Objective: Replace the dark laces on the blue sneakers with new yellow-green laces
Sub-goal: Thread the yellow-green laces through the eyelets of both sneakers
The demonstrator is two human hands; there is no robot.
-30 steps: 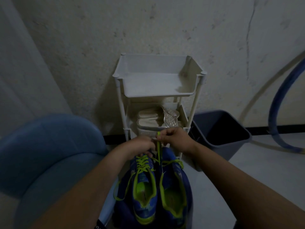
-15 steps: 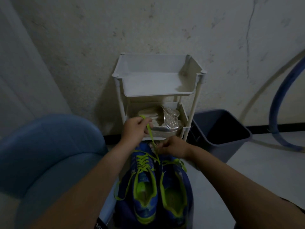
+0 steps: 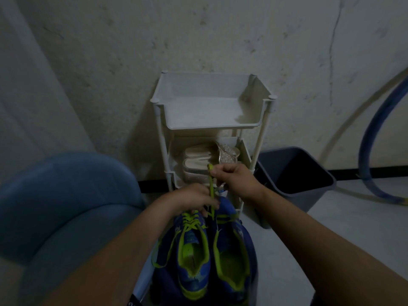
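1. Sneakers (image 3: 205, 257): the blue pair sits low in the middle of the view, heels toward the person. What carries them is hidden. The left one looks fully laced in yellow-green, the right one only at its front. Likely risk: a hard tug tips or drags the right sneaker.
2. Left hand (image 3: 194, 199): fingers curled down over the sneaker fronts. What they hold is hidden.
3. Right hand (image 3: 231, 176): fingers pinch the lace near its tip, raised above the left hand.
4. Lace (image 3: 211, 187): runs taut from the right sneaker up to the right hand. Likely risks: overpulling draws the far end out of its eyelet or leaves the ends uneven, and a twist could get locked in.
5. Around:
   - chair (image 3: 66, 206), at left
   - rack (image 3: 212, 120), close behind the hands, so a higher pull could knock it
   - bin (image 3: 295, 173), to the right of the rack
   - blue tube (image 3: 364, 140), far right
   - sandals (image 3: 198, 155), on the lower shelf
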